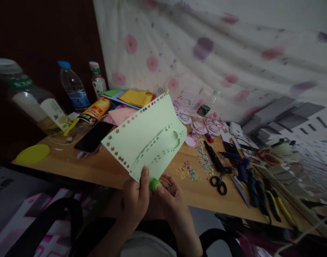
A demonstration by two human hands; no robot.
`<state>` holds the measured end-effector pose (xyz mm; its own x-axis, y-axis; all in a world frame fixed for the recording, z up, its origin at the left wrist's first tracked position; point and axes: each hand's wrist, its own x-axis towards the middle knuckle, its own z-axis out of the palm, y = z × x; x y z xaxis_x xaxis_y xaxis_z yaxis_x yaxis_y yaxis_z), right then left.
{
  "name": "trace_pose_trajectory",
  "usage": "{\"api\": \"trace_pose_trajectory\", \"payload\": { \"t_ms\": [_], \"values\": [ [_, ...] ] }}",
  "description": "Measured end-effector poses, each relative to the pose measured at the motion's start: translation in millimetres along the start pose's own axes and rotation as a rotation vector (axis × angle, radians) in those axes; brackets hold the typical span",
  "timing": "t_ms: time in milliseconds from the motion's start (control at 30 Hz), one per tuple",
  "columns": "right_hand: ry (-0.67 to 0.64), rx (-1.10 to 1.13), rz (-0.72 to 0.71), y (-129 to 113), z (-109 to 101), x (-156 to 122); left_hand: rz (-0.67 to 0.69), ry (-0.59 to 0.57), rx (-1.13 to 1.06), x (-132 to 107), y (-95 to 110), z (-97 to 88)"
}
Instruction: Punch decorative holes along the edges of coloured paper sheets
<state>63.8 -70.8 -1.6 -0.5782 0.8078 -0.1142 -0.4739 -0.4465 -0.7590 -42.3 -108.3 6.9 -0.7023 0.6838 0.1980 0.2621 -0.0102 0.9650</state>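
Observation:
I hold a pale green sheet of paper (147, 137) above the wooden table's (104, 167) front edge. Its borders carry rows of small punched shapes, and a curved piece is cut out of its middle. My left hand (135, 200) pinches the sheet's bottom corner, thumb on top. My right hand (170, 194) is closed on a small green punch (154, 185) clamped on the same corner.
Punched confetti (191, 171), black scissors (219, 182), a blue glue gun (237, 162) and pliers (259, 194) lie to the right. A black phone (93, 136), coloured paper (135, 97), a yellow lid (31, 154) and bottles (73, 85) stand left. A flowered cloth (206, 46) hangs behind.

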Motion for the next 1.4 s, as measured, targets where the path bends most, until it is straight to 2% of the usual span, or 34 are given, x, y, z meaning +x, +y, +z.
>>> {"api": "trace_pose_trajectory", "payload": {
  "t_ms": [200,333,533,733,833,900,1100,1267,1400],
  "values": [
    [0.046,0.024,-0.002,-0.1,5.1,-0.1,-0.035,-0.062,-0.021,-0.2,-0.4,3.6],
    [0.068,-0.035,0.042,-0.8,4.0,2.6,-0.002,-0.063,0.074,1.9,-6.8,5.0],
    [0.078,-0.162,0.059,-7.7,0.1,10.9,0.128,-0.033,0.207,7.0,-15.8,8.9],
    [0.009,-0.127,0.044,-27.5,-4.2,24.9,0.281,-0.045,0.175,26.0,-14.6,27.5],
    [-0.023,-0.117,0.012,-44.4,-9.3,38.9,0.404,-0.138,0.107,51.0,-5.3,38.5],
    [-0.019,-0.14,-0.045,-56.6,-12.8,50.7,0.436,-0.214,0.074,71.0,4.1,45.1],
    [0.004,-0.243,-0.236,-84.4,-22.1,83.0,0.339,-0.449,-0.047,119.0,29.2,63.5],
    [0.081,-0.249,-0.303,-95.0,-33.2,100.4,0.292,-0.619,-0.142,136.6,36.2,80.6],
    [0.119,-0.217,-0.338,-95.5,-40.1,110.4,0.232,-0.598,-0.182,138.6,34.0,92.4]
  ]
}}
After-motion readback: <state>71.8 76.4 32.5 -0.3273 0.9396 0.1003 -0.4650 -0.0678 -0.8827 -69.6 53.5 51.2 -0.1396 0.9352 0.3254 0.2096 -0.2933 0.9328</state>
